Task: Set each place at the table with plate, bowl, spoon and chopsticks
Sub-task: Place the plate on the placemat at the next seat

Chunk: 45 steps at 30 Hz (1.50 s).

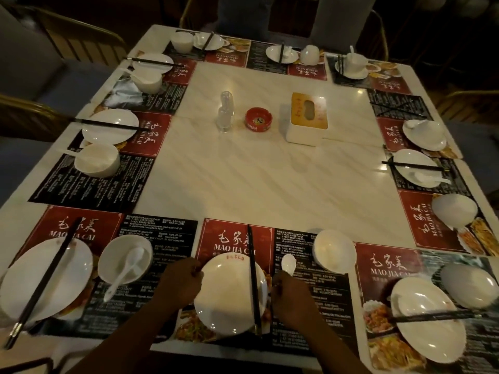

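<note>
A white plate (224,295) lies on the red and black paper mat (232,238) right in front of me. My left hand (181,280) pinches its left rim. Black chopsticks (253,276) lie along the plate's right side. My right hand (290,298) grips the handle of a white spoon (288,263) just right of the plate. A white bowl (334,251) sits beyond the spoon. At the near left, a plate (46,279) carries chopsticks (43,284), and a spoon (122,271) lies in a bowl (125,259).
In the middle of the white marble table (256,179) stand a tissue box (306,117), a red ashtray (258,119) and a clear bottle (225,110). Places with plates, bowls and chopsticks line every side. Chairs (32,58) surround the table.
</note>
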Each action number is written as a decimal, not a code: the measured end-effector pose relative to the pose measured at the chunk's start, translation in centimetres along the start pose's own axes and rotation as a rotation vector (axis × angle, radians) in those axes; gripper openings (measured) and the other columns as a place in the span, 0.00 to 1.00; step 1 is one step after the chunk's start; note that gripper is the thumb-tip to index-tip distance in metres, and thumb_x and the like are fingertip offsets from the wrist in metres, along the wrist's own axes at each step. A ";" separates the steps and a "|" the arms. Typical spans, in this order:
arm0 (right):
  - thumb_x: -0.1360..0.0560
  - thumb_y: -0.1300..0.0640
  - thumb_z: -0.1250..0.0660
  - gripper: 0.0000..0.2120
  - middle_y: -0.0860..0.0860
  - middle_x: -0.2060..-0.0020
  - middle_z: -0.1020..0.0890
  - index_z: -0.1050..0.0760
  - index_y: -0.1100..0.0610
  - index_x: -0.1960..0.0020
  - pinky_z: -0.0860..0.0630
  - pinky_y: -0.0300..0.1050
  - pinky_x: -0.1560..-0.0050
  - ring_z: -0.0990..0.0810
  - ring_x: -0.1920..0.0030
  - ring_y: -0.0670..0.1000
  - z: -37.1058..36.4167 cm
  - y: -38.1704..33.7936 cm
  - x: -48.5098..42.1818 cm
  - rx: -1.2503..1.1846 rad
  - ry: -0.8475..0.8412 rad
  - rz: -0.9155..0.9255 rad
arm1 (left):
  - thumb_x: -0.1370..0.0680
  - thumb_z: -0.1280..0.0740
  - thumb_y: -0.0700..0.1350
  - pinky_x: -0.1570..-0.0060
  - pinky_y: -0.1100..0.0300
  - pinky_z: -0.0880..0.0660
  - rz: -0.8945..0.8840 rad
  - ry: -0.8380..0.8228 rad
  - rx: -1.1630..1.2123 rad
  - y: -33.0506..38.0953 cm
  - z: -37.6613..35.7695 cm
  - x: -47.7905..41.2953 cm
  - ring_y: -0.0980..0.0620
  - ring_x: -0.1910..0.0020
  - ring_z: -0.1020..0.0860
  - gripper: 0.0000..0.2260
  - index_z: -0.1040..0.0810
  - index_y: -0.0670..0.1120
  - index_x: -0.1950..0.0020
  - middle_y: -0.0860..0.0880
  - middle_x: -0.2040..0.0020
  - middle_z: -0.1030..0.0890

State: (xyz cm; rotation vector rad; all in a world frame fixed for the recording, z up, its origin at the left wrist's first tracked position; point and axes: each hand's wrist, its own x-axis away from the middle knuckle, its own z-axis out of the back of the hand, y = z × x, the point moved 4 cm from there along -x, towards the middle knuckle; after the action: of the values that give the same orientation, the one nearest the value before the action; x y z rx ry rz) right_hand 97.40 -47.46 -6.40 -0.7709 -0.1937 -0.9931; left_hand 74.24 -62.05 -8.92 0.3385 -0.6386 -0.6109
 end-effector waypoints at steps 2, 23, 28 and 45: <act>0.21 0.52 0.36 0.07 0.49 0.53 0.16 0.23 0.52 0.45 0.23 0.40 0.54 0.18 0.55 0.48 -1.7 0.1 0.6 -0.071 0.027 -0.055 | 0.22 0.32 0.47 0.48 0.56 0.22 -0.025 -0.018 0.037 -0.2 -0.1 0.0 0.54 0.53 0.19 0.07 0.18 0.51 0.46 0.52 0.50 0.16; 0.20 0.57 0.35 0.10 0.40 0.55 0.20 0.24 0.47 0.41 0.24 0.33 0.53 0.19 0.53 0.42 -4.9 0.6 1.2 -0.206 0.133 -0.121 | 0.23 0.30 0.42 0.58 0.69 0.29 -0.094 -0.132 0.152 -2.1 -0.8 0.3 0.59 0.54 0.22 0.13 0.21 0.52 0.39 0.54 0.51 0.18; 0.20 0.57 0.36 0.10 0.44 0.52 0.17 0.24 0.47 0.40 0.20 0.39 0.50 0.18 0.53 0.43 -5.1 0.8 1.0 -0.224 0.131 -0.141 | 0.22 0.31 0.41 0.53 0.67 0.27 -0.099 -0.129 0.180 -2.0 -0.6 0.7 0.57 0.52 0.21 0.18 0.23 0.52 0.33 0.51 0.47 0.17; 0.19 0.56 0.36 0.07 0.41 0.58 0.19 0.24 0.45 0.45 0.25 0.31 0.59 0.19 0.57 0.40 -4.9 0.5 1.3 -0.210 0.136 -0.118 | 0.23 0.30 0.38 0.47 0.63 0.24 -0.094 -0.108 0.172 -1.5 -0.2 0.6 0.57 0.48 0.21 0.19 0.21 0.55 0.35 0.52 0.45 0.17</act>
State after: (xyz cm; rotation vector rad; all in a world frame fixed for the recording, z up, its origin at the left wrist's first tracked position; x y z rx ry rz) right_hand 97.57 -51.43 -9.54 -0.8870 -0.0161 -1.1863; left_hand 74.15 -63.57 -9.49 0.5009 -0.7846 -0.6695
